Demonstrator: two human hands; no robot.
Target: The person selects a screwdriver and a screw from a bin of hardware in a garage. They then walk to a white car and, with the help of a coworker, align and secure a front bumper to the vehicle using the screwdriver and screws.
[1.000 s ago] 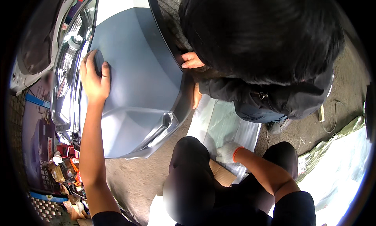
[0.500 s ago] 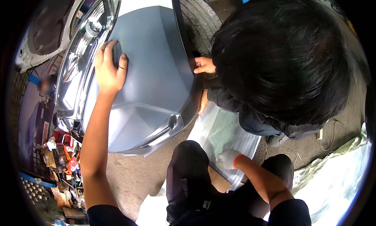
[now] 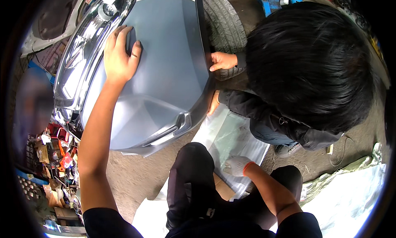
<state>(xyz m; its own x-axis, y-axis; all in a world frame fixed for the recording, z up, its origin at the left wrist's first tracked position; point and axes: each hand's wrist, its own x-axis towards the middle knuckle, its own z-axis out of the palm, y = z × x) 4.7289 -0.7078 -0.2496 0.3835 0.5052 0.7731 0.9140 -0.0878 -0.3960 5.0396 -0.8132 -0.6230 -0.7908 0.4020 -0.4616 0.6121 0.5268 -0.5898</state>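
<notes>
My left hand [image 3: 119, 58] is bare and lies with its fingers apart on an unpainted-looking grey car bumper [image 3: 165, 60], at its edge beside the headlight [image 3: 88, 44]. In a white glove with an orange cuff, my right hand [image 3: 237, 166] is closed over the clear plastic sheeting [image 3: 231, 132] between my knees. Whether anything is inside that fist is hidden. Across from me, a co-worker's one hand [image 3: 224, 61] touches the bumper's wheel-arch edge, and the other hand [image 3: 213, 103] is at its lower edge.
A tyre [image 3: 226, 31] stands behind the wheel-arch edge. The co-worker's head [image 3: 309, 64] and dark jacket fill the right side. Cluttered boxes and tools [image 3: 57, 159] lie at the left, near a blurred shape. Brown cardboard [image 3: 222, 188] and white sheeting [image 3: 346, 192] lie on the floor.
The whole view has shifted a little. Both my hands keep their places, on the bumper and over the sheeting. The co-worker's head has moved slightly away from the bumper.
</notes>
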